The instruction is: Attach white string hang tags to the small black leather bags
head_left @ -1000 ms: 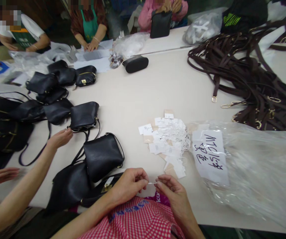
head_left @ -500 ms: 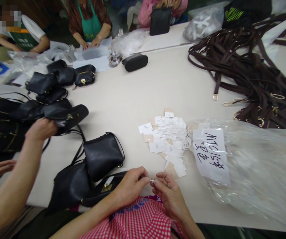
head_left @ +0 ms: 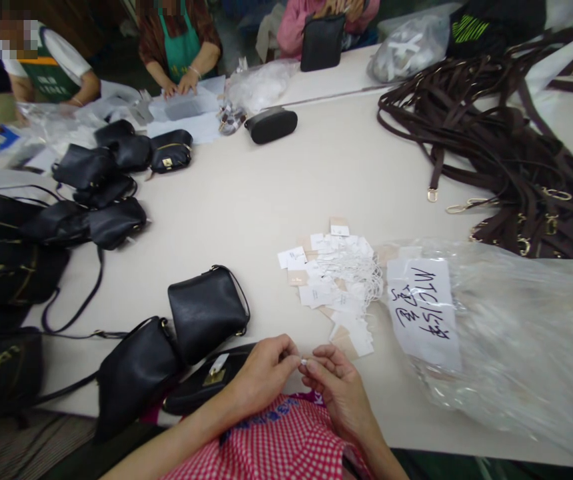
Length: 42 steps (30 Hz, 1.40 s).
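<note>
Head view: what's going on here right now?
The person's left hand and right hand meet low in front, fingertips pinching a small white piece, too small to make out. A pile of tags lies beyond them on the table, with a plastic bag to its right. Black handbags lie to the left. Across the table, a co-worker in pink handles another black bag.

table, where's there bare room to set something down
The table's widest bare patch lies beyond the paper tags, between the black bags on the left and brown straps on the right. A narrower patch separates tags from bags. Crowded: far left with bags, right with straps and clear plastic.
</note>
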### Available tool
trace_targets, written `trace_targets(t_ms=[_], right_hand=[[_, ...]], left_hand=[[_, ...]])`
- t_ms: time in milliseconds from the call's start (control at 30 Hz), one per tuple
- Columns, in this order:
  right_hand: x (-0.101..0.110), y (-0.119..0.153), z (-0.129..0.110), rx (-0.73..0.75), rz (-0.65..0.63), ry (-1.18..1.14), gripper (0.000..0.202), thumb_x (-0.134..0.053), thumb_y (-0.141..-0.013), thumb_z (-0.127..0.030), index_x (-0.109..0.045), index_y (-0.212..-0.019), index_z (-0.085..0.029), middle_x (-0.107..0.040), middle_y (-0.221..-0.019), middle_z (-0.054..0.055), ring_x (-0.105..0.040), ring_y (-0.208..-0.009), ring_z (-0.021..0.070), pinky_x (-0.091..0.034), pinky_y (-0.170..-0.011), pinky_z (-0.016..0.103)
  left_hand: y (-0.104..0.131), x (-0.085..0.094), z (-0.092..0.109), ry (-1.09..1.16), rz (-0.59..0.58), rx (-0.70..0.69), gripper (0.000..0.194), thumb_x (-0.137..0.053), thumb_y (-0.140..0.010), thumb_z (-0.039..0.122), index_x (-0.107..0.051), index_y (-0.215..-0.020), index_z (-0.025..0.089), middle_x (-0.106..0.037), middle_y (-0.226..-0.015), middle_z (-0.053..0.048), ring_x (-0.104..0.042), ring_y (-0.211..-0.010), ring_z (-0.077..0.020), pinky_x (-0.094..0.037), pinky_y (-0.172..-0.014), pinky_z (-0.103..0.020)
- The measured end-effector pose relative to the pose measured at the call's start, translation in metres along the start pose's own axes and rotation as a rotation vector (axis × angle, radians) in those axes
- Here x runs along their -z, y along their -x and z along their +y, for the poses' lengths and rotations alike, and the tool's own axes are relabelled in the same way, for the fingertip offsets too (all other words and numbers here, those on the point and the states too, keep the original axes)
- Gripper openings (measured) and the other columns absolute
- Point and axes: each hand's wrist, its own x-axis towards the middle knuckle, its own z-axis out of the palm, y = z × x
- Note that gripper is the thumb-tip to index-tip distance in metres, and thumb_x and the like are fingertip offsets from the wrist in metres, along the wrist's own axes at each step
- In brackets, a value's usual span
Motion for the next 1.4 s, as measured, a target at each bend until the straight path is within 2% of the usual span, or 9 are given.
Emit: trace_targets(t_ms=[633,867,1033,1167,1400], right_hand=[[-0.003,-0.003,0.001,0.105,0.000,0.135,0.040,-0.089,-0.061,-0.037,-0.060,-0.082,-0.022,-0.075,-0.071,-0.001,-0.066,-0.069,0.0177,-0.048,-0.063,0.027],[-0.005,-0.004,0.001,0.087,-0.003,0.105,0.040,-0.089,-0.059,-0.039,-0.060,-0.081,-0.022,-0.074,-0.067,0.000,-0.062,-0.060,0.0162,-0.046,-0.058,0.027],[-0.005,-0.005,0.001,0.221,0.057,0.245,0.037,-0.087,-0.062,-0.039,-0.060,-0.080,-0.021,-0.074,-0.066,0.000,-0.060,-0.059,0.0146,-0.046,-0.057,0.025],[-0.006,-0.005,0.004,0.325,0.111,0.266,0.036,-0.085,-0.065,-0.041,-0.060,-0.083,-0.021,-0.075,-0.071,0.000,-0.068,-0.068,0.0185,-0.053,-0.066,0.028],[-0.004,-0.011,0.012,0.460,0.139,0.435,0.033,-0.079,-0.071,-0.047,-0.062,-0.083,-0.020,-0.076,-0.073,0.004,-0.071,-0.069,0.0217,-0.057,-0.067,0.031]], left_hand=[[-0.002,-0.001,-0.004,0.097,0.005,0.033,0.009,-0.052,-0.078,0.024,-0.055,-0.071,0.018,-0.052,-0.063,0.004,-0.046,-0.062,-0.0136,-0.033,-0.060,-0.025],[-0.001,-0.001,-0.004,0.154,0.027,0.050,0.010,-0.055,-0.076,0.025,-0.056,-0.068,0.018,-0.053,-0.062,0.004,-0.045,-0.062,-0.0134,-0.032,-0.059,-0.026],[-0.003,-0.005,-0.006,0.282,0.058,0.098,0.012,-0.056,-0.073,0.029,-0.059,-0.069,0.017,-0.056,-0.061,0.003,-0.047,-0.056,-0.0126,-0.035,-0.056,-0.026],[-0.001,-0.004,-0.002,0.406,0.049,0.127,0.022,-0.055,-0.071,0.033,-0.066,-0.074,0.014,-0.066,-0.071,-0.003,-0.054,-0.058,-0.0133,-0.041,-0.061,-0.027],[0.001,0.008,-0.002,0.689,-0.039,0.261,0.031,-0.061,-0.061,0.028,-0.073,-0.083,0.010,-0.071,-0.077,-0.008,-0.051,-0.055,-0.0103,-0.021,-0.046,-0.022]])
